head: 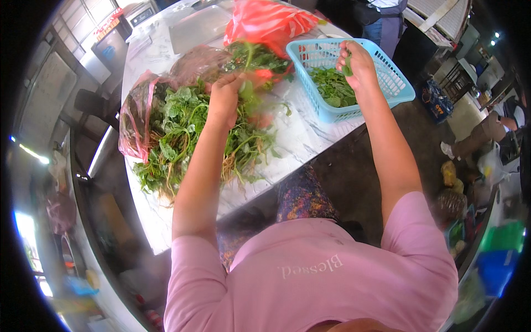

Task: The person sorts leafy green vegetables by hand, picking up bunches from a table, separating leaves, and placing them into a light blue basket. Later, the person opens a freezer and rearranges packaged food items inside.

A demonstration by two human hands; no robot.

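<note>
My left hand (227,97) grips a leafy green stem (249,89), blurred, above the heap of rooted leafy greens (182,120). Over the light-blue plastic basket (327,114), my right hand (357,64) has its fingers closed around a few picked green leaves (347,66). More loose leaves (332,87) lie in the basket's bottom. The heap spreads across the marble-patterned table (298,145), its pale roots towards the near edge. A pinkish clear plastic bag (135,124) with greens inside lies against the heap's left side.
A red-and-white striped plastic bag (265,23) lies at the table's far side, next to a clear plastic tray (199,29) and more greens (257,58). A person in an apron (381,25) stands beyond the basket. Another person's leg (477,133) shows at the right.
</note>
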